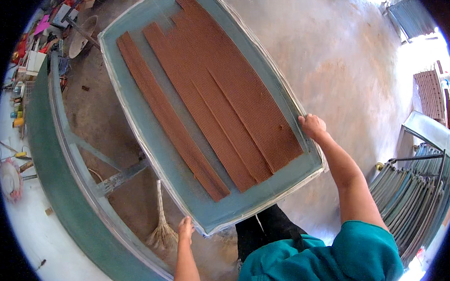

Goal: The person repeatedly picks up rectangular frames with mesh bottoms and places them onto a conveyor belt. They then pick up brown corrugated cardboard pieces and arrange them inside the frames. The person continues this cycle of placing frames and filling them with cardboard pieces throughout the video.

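A large rectangular mesh screen tray (238,206) with a pale, taped-looking rim is held out in front of me, slanting up to the left. On its blue-green mesh lies a wide, brown ribbed sheet (243,89), with long slits or seams and an uneven far end. Beside it, to the left, runs a narrow brown ribbed strip (166,118). My right hand (313,125) is closed on the tray's right rim near the lower corner. At the near left corner my left hand (186,228) grips the rim; the undersides of both grips are hidden.
A long green-topped bench (47,163) curves along my left, with a metal arm (123,177) reaching under the tray. A straw broom (162,233) stands below. At right is a rack of many thin frames (413,192). Assorted clutter fills the far left.
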A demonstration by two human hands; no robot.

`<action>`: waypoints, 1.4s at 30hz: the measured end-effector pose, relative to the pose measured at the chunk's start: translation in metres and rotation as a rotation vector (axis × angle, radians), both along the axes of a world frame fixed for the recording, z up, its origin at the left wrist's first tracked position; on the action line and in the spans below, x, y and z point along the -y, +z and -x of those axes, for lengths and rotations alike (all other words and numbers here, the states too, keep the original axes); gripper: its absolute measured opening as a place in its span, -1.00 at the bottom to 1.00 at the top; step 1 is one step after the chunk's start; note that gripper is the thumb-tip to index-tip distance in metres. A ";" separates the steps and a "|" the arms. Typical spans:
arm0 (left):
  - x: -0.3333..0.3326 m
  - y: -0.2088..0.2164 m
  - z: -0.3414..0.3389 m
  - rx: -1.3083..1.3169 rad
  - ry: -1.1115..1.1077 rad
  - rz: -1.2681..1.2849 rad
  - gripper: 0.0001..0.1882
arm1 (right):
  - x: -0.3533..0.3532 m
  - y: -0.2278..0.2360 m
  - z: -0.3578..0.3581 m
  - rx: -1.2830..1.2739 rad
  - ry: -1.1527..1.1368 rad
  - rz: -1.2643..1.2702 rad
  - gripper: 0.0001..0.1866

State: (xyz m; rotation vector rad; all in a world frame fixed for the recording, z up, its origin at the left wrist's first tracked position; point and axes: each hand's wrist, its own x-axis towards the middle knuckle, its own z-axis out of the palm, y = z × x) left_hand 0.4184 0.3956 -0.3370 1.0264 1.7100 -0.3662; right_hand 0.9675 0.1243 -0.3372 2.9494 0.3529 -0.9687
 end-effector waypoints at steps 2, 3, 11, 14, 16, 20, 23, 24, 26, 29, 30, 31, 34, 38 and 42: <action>-0.011 0.017 -0.025 -0.033 -0.373 -0.221 -0.53 | 0.007 -0.002 0.003 0.069 0.037 -0.035 -0.43; -0.018 0.025 -0.042 -0.135 -0.668 -0.385 -0.53 | 0.010 -0.005 0.006 0.131 0.049 -0.050 -0.43; -0.051 0.002 -0.278 0.321 -1.334 -1.209 -0.39 | 0.023 -0.049 0.032 0.328 -0.167 -0.194 -0.50; -0.056 -0.027 -0.342 0.329 -1.448 -1.311 -0.34 | 0.023 -0.055 0.030 0.396 -0.118 -0.174 -0.51; -0.062 -0.040 -0.361 0.245 -1.507 -1.345 -0.32 | 0.023 -0.054 0.029 0.386 -0.128 -0.170 -0.52; -0.072 -0.050 -0.352 -0.189 -1.756 -0.979 -0.31 | 0.021 -0.053 0.030 0.408 -0.137 -0.184 -0.54; -0.069 -0.056 -0.341 0.029 -1.606 -1.243 -0.31 | 0.020 -0.054 0.031 0.396 -0.175 -0.186 -0.55; -0.066 -0.058 -0.340 0.150 -1.667 -1.261 -0.30 | 0.020 -0.053 0.031 0.423 -0.164 -0.210 -0.55; -0.061 -0.058 -0.335 -0.016 -1.754 -1.035 -0.29 | 0.020 -0.053 0.031 0.433 -0.166 -0.198 -0.55; -0.051 -0.055 -0.331 0.072 -1.733 -1.088 -0.29 | 0.020 -0.052 0.031 0.426 -0.151 -0.211 -0.55; -0.046 -0.051 -0.328 0.034 -1.745 -1.064 -0.29 | 0.020 -0.051 0.032 0.424 -0.151 -0.218 -0.55; -0.041 -0.049 -0.328 0.103 -1.804 -1.013 -0.29 | 0.020 -0.051 0.033 0.418 -0.157 -0.208 -0.55; -0.035 -0.048 -0.348 0.277 -1.705 -1.104 -0.30 | 0.019 -0.051 0.033 0.434 -0.175 -0.212 -0.55; -0.050 -0.066 -0.410 0.363 -1.635 -1.315 -0.31 | 0.020 -0.053 0.032 0.444 -0.177 -0.219 -0.55; -0.072 -0.080 -0.433 0.092 -1.741 -1.228 -0.31 | 0.021 -0.055 0.032 0.422 -0.186 -0.227 -0.56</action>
